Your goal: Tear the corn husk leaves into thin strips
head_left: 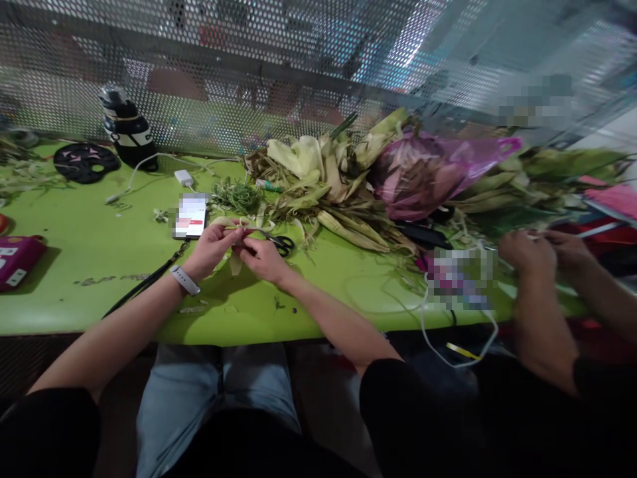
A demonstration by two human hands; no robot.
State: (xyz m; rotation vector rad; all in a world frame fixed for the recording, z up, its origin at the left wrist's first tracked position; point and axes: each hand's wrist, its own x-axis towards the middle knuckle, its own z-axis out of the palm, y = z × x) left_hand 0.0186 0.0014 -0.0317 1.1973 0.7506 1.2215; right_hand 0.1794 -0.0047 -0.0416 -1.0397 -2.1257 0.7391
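Note:
My left hand (213, 244), with a pale watch band on its wrist, pinches a pale corn husk strip (235, 264) over the green table. Against its fingertips, my right hand (261, 257) is closed on the same husk, part of which hangs below the fingers. The exact grip of the fingertips is too small to make out. Black-handled scissors (283, 245) lie just beyond my right hand. A lit phone (192, 216) rests beyond my left wrist, and a heap of thin green shreds (236, 196) sits behind both hands.
Corn husks (323, 172) pile up along the back, beside a pink plastic bag (418, 172). At the left stand a dark bottle (130, 133), a black mask-shaped item (85, 162) and a magenta box (20, 261). A co-worker's hands (540, 252) are at the right, near a white cable (425, 325).

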